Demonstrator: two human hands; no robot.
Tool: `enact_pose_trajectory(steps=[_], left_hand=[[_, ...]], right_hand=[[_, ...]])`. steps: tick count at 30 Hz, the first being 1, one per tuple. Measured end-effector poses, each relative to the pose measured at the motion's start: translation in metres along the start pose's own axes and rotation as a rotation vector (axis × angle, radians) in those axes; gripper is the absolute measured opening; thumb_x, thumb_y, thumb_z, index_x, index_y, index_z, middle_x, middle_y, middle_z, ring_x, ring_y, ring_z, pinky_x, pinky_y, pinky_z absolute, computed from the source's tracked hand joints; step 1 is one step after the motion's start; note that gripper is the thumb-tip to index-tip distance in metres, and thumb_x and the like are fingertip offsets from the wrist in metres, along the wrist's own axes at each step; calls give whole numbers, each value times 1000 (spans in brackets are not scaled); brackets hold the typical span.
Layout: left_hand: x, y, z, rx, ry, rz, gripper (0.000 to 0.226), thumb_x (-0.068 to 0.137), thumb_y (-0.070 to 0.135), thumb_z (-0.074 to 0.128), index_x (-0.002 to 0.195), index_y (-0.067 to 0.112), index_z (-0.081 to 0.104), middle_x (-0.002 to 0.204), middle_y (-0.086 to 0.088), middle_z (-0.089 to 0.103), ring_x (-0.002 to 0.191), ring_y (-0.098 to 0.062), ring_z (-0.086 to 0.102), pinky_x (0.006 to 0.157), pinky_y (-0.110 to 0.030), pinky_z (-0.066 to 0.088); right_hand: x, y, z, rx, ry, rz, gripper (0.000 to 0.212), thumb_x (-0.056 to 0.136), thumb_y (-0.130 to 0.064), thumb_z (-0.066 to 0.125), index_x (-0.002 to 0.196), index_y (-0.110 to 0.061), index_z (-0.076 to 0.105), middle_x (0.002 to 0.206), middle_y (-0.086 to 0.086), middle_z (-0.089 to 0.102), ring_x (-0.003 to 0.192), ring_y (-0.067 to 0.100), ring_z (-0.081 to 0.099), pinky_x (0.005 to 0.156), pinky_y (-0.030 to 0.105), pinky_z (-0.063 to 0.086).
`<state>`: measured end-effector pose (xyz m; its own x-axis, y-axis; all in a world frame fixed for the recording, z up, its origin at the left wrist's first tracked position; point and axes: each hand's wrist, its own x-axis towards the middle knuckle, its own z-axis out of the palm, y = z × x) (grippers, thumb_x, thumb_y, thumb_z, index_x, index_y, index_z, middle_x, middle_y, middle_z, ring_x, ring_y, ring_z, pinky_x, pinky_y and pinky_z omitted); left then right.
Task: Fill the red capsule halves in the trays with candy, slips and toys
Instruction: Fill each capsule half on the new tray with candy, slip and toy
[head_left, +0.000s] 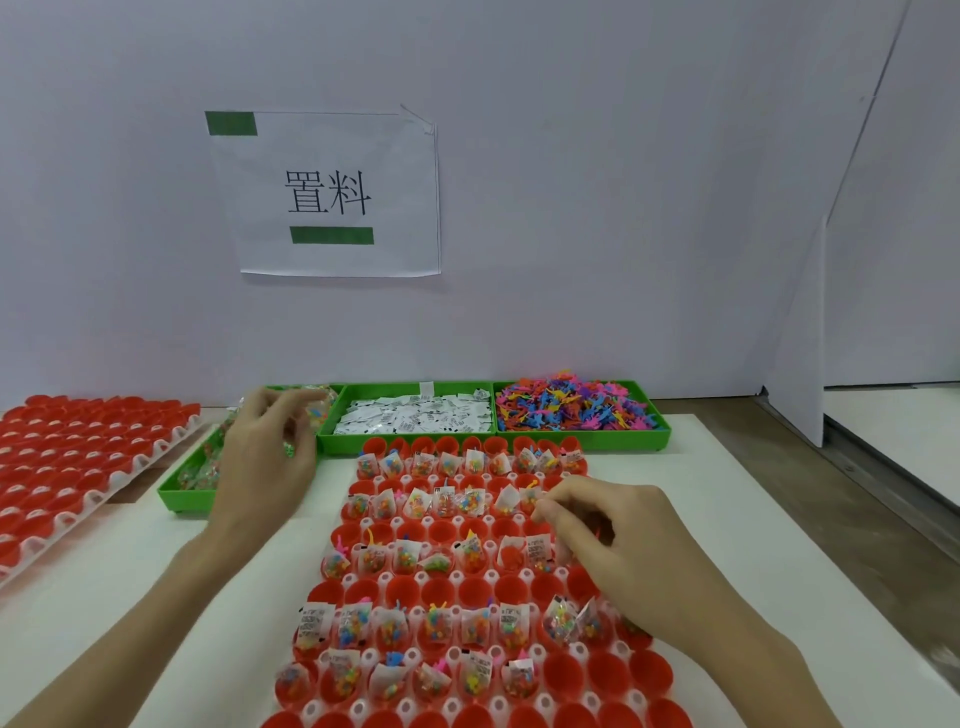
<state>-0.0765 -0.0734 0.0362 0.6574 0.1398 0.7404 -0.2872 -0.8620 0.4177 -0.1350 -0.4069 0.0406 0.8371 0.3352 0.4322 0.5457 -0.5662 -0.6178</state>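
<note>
My left hand (262, 457) was extended forward over the green candy bin (179, 480) at the rear left of the bench (104, 597), palm turned inward, fingers curled with the thumb and fingertips drawn together. Small clear candy packets (200, 475) lay in that bin beneath and beside the hand; whether the fingers actually held one could not be determined, as the grip area was blurred.

My right hand (597, 525) was positioned over the right side of the central tray (363, 709), knuckles up, fingers bent downward and pinched narrowly near the second row of red capsule halves (441, 592). Something small appeared between the fingertips, but I could not tell what it was.

The central tray lay directly in front of me, between both forearms. Alternate rows of its capsule halves were observed to contain candy packets, white slips and small coloured toys; the rows between them, and the nearest row, held none that I could see.

Behind the tray, touching side by side along the wall, stood the green bin of white slips (415, 415) and the green bin of coloured toys (571, 405). A second tray of red halves (62, 457) lay at the far left, well apart from my right hand. A paper sign (332, 192) was fixed to the wall above.
</note>
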Motion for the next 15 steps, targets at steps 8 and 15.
enact_pose_trajectory(steps=[8, 15], left_hand=[[-34, 49, 4, -291, -68, -93, 34, 95, -6, 62, 112, 21, 72, 99, 2, 60, 83, -5, 64, 76, -11, 51], [-36, 62, -4, -765, -238, -349, 33, 97, 1, 64, 102, 31, 77, 87, -12, 76, 85, -21, 77, 80, -18, 58]], right_hand=[[0, -2, 1, -15, -15, 1, 24, 100, -35, 59, 78, -43, 63, 67, -15, 67, 66, 6, 65, 67, 11, 47], [0, -1, 1, 13, -14, 21, 20, 98, -42, 56, 80, -44, 64, 66, -14, 68, 65, 8, 66, 66, 15, 50]])
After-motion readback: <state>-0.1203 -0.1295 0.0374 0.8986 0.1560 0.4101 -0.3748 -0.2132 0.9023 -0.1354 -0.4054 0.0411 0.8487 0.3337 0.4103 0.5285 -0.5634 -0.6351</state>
